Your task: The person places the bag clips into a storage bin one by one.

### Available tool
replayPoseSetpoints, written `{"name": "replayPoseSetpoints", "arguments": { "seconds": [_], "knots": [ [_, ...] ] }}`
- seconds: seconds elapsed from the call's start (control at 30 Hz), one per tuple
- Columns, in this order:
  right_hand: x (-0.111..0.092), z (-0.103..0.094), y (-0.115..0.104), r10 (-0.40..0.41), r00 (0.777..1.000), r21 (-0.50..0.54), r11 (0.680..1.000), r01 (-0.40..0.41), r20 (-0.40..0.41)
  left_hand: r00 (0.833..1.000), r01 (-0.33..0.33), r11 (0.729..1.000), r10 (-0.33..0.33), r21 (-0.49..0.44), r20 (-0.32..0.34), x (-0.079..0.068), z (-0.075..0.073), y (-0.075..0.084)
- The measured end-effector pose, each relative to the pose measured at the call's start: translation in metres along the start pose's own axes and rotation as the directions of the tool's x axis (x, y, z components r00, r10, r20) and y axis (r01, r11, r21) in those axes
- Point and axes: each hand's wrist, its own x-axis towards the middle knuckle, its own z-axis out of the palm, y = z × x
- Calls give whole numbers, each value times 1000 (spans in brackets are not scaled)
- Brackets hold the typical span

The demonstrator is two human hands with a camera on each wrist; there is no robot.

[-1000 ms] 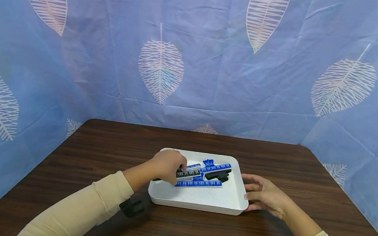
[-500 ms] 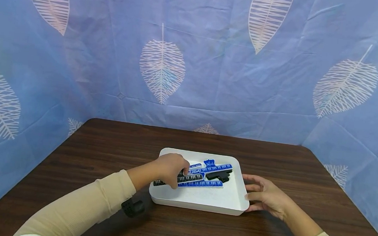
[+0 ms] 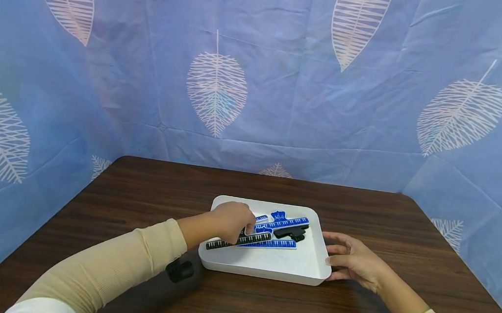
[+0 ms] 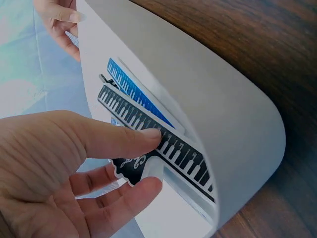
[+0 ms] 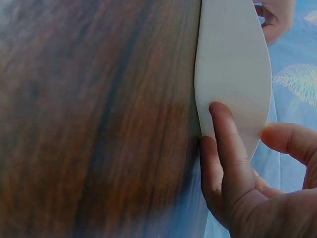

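In the head view a white tray [image 3: 264, 273] holds several piano-keyboard music clips. My left hand [image 3: 233, 222] reaches over its left part and pinches a black piano-keyboard clip [image 3: 257, 238]. The left wrist view shows the thumb lying on that clip's keyed bar [image 4: 185, 157], with fingertips behind its handle. Blue piano-keyboard clips lie beyond it, one at the back [image 3: 287, 223] and one nearer [image 3: 277, 244]. Another black clip [image 3: 288, 232] lies between them. My right hand [image 3: 353, 261] holds the tray's right corner, thumb at the rim and fingers against the outer wall [image 5: 233, 69].
The tray stands on a dark brown wooden table [image 3: 151, 188]. Blue cloth with white leaf prints [image 3: 269, 94] hangs around the back and sides. A black wrist device [image 3: 180, 270] sits under the left sleeve.
The left hand has shifted slightly right, and the black clip in it has turned a little and come nearer the tray's front. The right hand keeps its place at the corner.
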Motion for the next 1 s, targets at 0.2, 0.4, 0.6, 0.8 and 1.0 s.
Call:
{"name": "replayPoseSetpoints", "arguments": {
  "seconds": [0.2, 0.4, 0.6, 0.8, 1.0],
  "knots": [
    [0, 1, 0, 0, 1000, 2, 1000, 0, 0, 998, -42, 999, 42, 11, 37, -7, -1, 7],
    [0, 1, 1, 1, 1000, 5, 1000, -1, -2, 998, -60, 998, 60, 20, 34, -10, 0, 11],
    [0, 1, 2, 1, 1000, 5, 1000, -1, 6, 997, -66, 998, 66, -7, 34, -13, 3, 11],
    [-2, 2, 1, -20, 999, -41, 999, 22, 34, 996, -91, 996, 91, -8, -6, -20, 5, 9],
    [-3, 7, -4, -48, 999, -145, 988, 45, -16, 994, -83, 997, 82, -12, -75, -28, 5, 2]
  ]
}}
